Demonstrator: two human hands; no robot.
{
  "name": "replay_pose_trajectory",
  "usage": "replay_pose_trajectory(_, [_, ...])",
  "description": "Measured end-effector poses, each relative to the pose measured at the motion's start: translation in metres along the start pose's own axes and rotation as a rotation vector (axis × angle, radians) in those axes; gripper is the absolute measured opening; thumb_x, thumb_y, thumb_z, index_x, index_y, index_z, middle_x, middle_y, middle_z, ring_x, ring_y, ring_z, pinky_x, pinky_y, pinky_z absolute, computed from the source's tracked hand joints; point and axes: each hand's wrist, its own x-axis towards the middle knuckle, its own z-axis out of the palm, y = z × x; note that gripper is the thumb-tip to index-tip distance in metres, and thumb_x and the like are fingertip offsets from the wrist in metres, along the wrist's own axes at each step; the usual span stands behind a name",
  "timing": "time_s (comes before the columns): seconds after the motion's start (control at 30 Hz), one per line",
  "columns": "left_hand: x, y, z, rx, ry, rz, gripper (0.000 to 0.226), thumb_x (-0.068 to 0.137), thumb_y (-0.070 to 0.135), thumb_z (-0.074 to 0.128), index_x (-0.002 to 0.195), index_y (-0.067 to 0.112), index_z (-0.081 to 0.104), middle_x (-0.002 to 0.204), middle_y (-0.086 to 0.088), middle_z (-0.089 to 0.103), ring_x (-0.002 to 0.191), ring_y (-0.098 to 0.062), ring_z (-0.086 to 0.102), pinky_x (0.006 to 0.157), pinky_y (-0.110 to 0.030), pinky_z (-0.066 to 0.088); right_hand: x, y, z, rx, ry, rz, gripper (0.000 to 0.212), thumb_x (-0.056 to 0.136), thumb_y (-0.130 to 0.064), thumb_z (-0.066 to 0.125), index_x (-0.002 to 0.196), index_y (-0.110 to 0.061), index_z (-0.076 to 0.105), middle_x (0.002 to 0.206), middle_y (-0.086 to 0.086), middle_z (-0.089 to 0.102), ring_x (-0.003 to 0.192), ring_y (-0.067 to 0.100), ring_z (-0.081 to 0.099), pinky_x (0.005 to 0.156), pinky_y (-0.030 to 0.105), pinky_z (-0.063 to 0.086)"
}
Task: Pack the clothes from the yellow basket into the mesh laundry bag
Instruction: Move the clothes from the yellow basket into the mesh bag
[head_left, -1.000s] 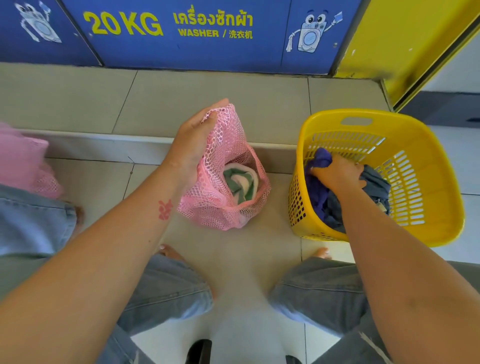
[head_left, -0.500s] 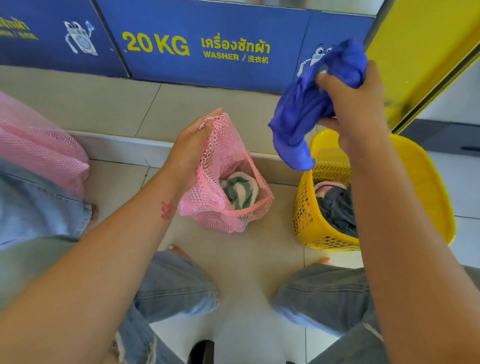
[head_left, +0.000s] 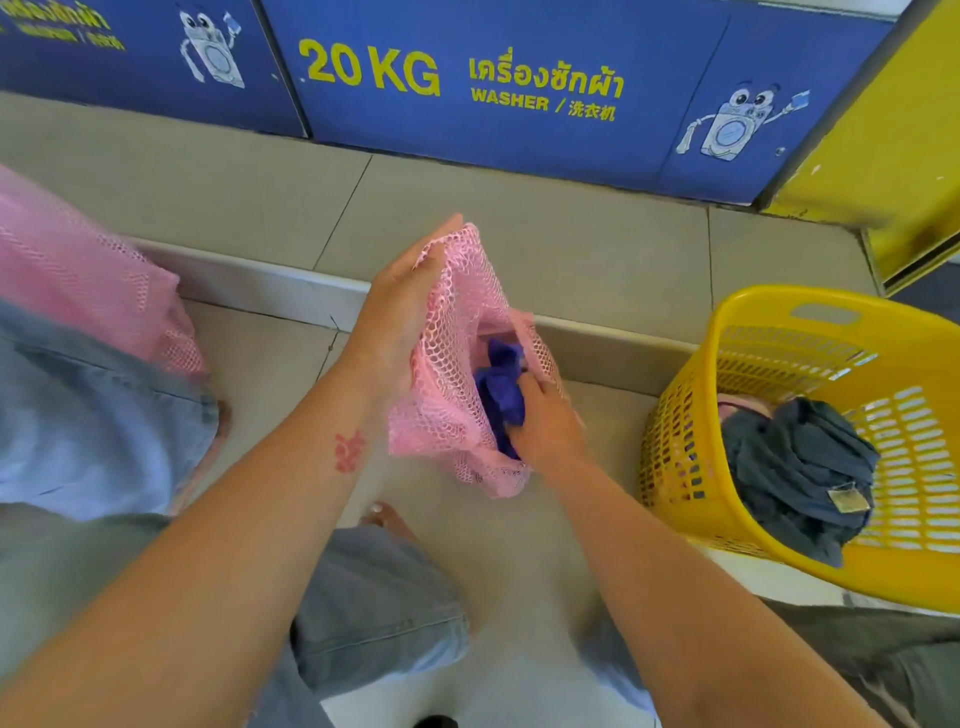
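A pink mesh laundry bag (head_left: 452, 384) stands on the tiled floor in the middle, its mouth held up by my left hand (head_left: 402, 312), which grips the top edge. My right hand (head_left: 545, 421) is inside the bag's mouth, closed on a blue garment (head_left: 501, 387) that fills the opening. The yellow basket (head_left: 675, 447) sits on the floor to the right. It holds a dark grey garment (head_left: 795, 467) with a small tag, and a bit of pink cloth (head_left: 737, 402) shows behind it.
Blue washer panels (head_left: 467, 78) marked 20 KG line the back above a low tiled step (head_left: 270, 291). Another pink mesh bag (head_left: 78, 270) rests on my left knee. A yellow panel (head_left: 893, 156) stands at the right. My jeans-clad legs frame the floor in front.
My right hand carried the blue garment from above the yellow basket down and left into the mesh bag's mouth. The left hand kept holding the bag's edge.
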Motion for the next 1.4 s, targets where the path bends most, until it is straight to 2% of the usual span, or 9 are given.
replay_pose_trajectory(0.1, [0.012, -0.005, -0.011, 0.014, -0.005, -0.027, 0.032, 0.106, 0.028, 0.044, 0.131, 0.036, 0.063, 0.140, 0.007, 0.061, 0.127, -0.016, 0.059, 0.112, -0.046, 0.044, 0.006, 0.014, 0.007, -0.232, -0.056, 0.021, 0.054, 0.079, -0.023, 0.063, 0.131, -0.023, 0.045, 0.134, 0.011, 0.049, 0.112, 0.039, 0.055, 0.089, 0.045, 0.052])
replay_pose_trajectory(0.27, [0.020, -0.010, -0.007, 0.029, -0.079, -0.019, 0.033, 0.106, 0.024, 0.044, 0.132, 0.032, 0.063, 0.138, 0.007, 0.063, 0.126, -0.014, 0.060, 0.111, -0.041, 0.045, 0.016, -0.015, 0.005, -0.023, 0.042, -0.309, 0.070, 0.086, -0.029, 0.062, 0.149, -0.022, 0.031, 0.158, 0.006, 0.027, 0.141, 0.031, 0.031, 0.109, 0.046, 0.035])
replay_pose_trajectory(0.33, [0.022, -0.011, -0.006, 0.025, -0.087, -0.009, 0.033, 0.106, 0.023, 0.044, 0.128, 0.033, 0.066, 0.136, 0.006, 0.065, 0.126, -0.014, 0.061, 0.112, -0.041, 0.044, 0.020, -0.015, 0.014, -0.249, -0.067, -0.468, 0.066, 0.091, -0.036, 0.049, 0.152, -0.025, 0.026, 0.163, 0.005, 0.015, 0.149, 0.031, 0.016, 0.117, 0.051, 0.024])
replay_pose_trajectory(0.43, [0.021, -0.010, -0.010, 0.049, -0.093, 0.001, 0.033, 0.105, 0.024, 0.045, 0.115, 0.041, 0.071, 0.137, 0.007, 0.064, 0.129, -0.014, 0.059, 0.114, -0.044, 0.041, 0.025, 0.003, 0.024, -0.656, -0.315, -0.373, 0.059, 0.098, -0.049, 0.032, 0.153, -0.036, 0.015, 0.164, 0.001, -0.001, 0.150, 0.031, -0.008, 0.120, 0.055, 0.002])
replay_pose_trajectory(0.67, [0.009, -0.008, -0.026, 0.084, -0.014, -0.021, 0.032, 0.105, 0.022, 0.045, 0.120, 0.036, 0.070, 0.132, 0.009, 0.067, 0.123, -0.011, 0.062, 0.111, -0.040, 0.045, 0.008, 0.017, 0.004, -0.540, -0.203, -0.331, 0.059, 0.097, -0.055, 0.015, 0.152, -0.036, 0.018, 0.163, 0.006, 0.010, 0.151, 0.029, 0.002, 0.122, 0.042, 0.005])
replay_pose_trajectory(0.93, [-0.020, -0.005, -0.003, 0.109, 0.007, -0.007, 0.034, 0.106, 0.019, 0.044, 0.130, 0.029, 0.065, 0.123, 0.012, 0.068, 0.110, -0.001, 0.064, 0.094, -0.021, 0.052, -0.031, 0.018, -0.068, -0.382, 0.090, -0.369, 0.055, 0.101, -0.043, 0.030, 0.152, -0.024, 0.027, 0.161, 0.008, 0.020, 0.150, 0.029, 0.014, 0.120, 0.045, 0.020])
replay_pose_trajectory(1.13, [-0.034, -0.007, 0.024, 0.122, -0.001, -0.005, 0.034, 0.106, 0.017, 0.043, 0.133, 0.025, 0.062, 0.116, 0.012, 0.068, 0.098, 0.004, 0.064, 0.071, -0.008, 0.054, -0.057, 0.043, -0.138, -0.267, 0.376, -0.168, 0.052, 0.103, -0.036, 0.036, 0.152, -0.023, 0.027, 0.162, 0.007, 0.018, 0.150, 0.027, 0.013, 0.119, 0.044, 0.020])
replay_pose_trajectory(1.3, [-0.033, -0.015, 0.041, 0.154, -0.013, -0.015, 0.032, 0.105, 0.021, 0.046, 0.127, 0.032, 0.067, 0.130, 0.008, 0.067, 0.115, -0.010, 0.064, 0.097, -0.028, 0.053, -0.060, 0.096, -0.161, -0.197, 0.394, 0.095, 0.058, 0.102, -0.043, 0.036, 0.153, -0.022, 0.022, 0.163, 0.007, 0.014, 0.151, 0.027, 0.011, 0.120, 0.045, 0.019])
replay_pose_trajectory(1.4, [-0.029, -0.020, 0.052, 0.162, -0.019, -0.015, 0.032, 0.105, 0.021, 0.045, 0.127, 0.031, 0.066, 0.130, 0.007, 0.067, 0.114, -0.011, 0.065, 0.100, -0.031, 0.051, -0.059, 0.128, -0.158, -0.213, 0.291, 0.267, 0.065, 0.101, -0.045, 0.037, 0.155, -0.019, 0.014, 0.164, 0.008, 0.008, 0.151, 0.027, 0.007, 0.121, 0.046, 0.014])
